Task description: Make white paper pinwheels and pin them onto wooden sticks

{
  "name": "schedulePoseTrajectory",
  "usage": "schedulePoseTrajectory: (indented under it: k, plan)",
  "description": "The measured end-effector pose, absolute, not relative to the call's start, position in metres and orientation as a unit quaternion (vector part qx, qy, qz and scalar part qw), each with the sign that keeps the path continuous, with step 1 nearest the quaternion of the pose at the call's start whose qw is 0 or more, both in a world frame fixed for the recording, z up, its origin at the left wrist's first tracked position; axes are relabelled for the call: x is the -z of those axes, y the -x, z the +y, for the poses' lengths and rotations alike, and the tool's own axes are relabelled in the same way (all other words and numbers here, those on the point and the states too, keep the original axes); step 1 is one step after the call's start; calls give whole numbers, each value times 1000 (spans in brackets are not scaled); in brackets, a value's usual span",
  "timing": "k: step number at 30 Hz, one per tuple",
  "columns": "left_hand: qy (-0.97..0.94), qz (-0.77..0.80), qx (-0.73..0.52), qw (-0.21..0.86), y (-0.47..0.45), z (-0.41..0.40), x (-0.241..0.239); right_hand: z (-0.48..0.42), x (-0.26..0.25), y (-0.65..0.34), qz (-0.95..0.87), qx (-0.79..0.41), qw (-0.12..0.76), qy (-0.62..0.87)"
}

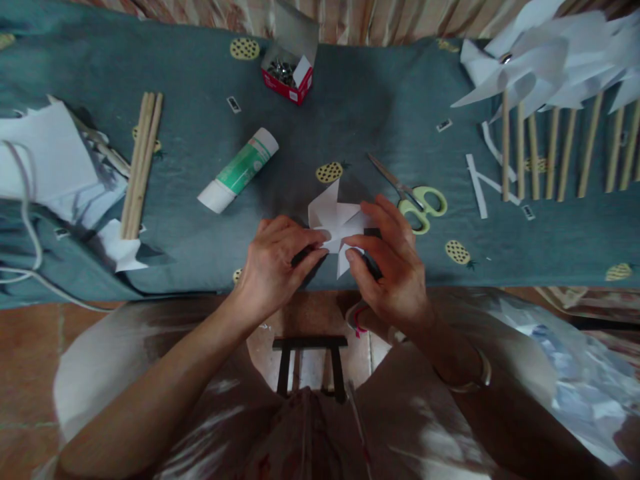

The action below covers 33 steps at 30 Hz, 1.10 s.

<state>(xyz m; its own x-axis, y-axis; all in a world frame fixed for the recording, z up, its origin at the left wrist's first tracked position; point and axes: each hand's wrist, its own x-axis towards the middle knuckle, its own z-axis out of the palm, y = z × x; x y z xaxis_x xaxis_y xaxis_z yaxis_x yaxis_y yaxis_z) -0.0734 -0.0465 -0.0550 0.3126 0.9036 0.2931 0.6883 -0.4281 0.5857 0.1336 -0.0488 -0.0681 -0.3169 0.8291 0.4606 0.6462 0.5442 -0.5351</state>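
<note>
A white paper pinwheel (336, 217) is held just over the front edge of the table, its pointed blades spread. My left hand (280, 257) pinches its left side between thumb and fingers. On the lower right blade, my right hand (393, 260) closes thumb and index finger, while its other fingers reach along the right side. Scissors (420, 205) with light green handles lie just beyond my right hand. To the upper left rests a white and green glue stick (239, 170).
A red box (287, 83) of small metal pieces stands open at the back. Wooden sticks (141, 167) and white paper sheets (55, 153) lie left. Finished pinwheels (560, 60) on sticks fill the right, near paper strips (476, 187). A white cable (30, 230) crosses the left edge.
</note>
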Motion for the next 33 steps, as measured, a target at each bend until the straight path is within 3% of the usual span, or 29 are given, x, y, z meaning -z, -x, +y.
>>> schedulePoseTrajectory:
  k: [27, 33]
  plan:
    - [-788, 500, -297, 201, 69, -44, 54, -46, 67, -133, -803, -137, 346, 466]
    - [-794, 496, -298, 187, 67, -44, 57, -47, 69, -130, -818, -75, 351, 450]
